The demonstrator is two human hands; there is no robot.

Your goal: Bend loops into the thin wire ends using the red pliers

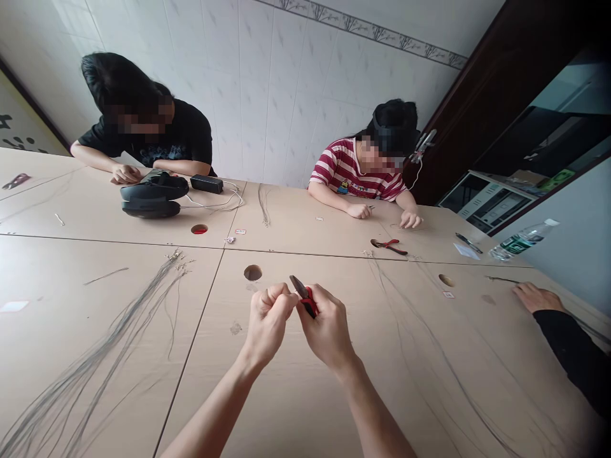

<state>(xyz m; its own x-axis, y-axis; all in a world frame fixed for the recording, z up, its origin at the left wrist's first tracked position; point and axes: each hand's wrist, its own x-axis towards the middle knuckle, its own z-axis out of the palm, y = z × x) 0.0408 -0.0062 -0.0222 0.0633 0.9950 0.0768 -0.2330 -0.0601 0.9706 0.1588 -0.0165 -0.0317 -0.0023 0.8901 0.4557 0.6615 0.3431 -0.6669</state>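
Both of my hands meet over the middle of the table. My right hand (329, 327) is wrapped round pliers (305, 298) with red handles, their dark jaws pointing up and to the left. Close beside them, my left hand (270, 318) is closed in a pinch, thumb against the curled fingers. What it pinches is too small or too hidden to make out. A bundle of thin grey wires (128, 318) with small metal ends lies to the left of my hands. More thin wires (429, 340) stretch along the table on the right.
Two people (143, 121) sit across the table (286, 394). Another person's hand (539, 298) rests at the right edge. Beyond my hands lie red-handled pliers (394, 247), a black headset (153, 194), a power brick (207, 184), a plastic bottle (522, 242) and round table holes (252, 272).
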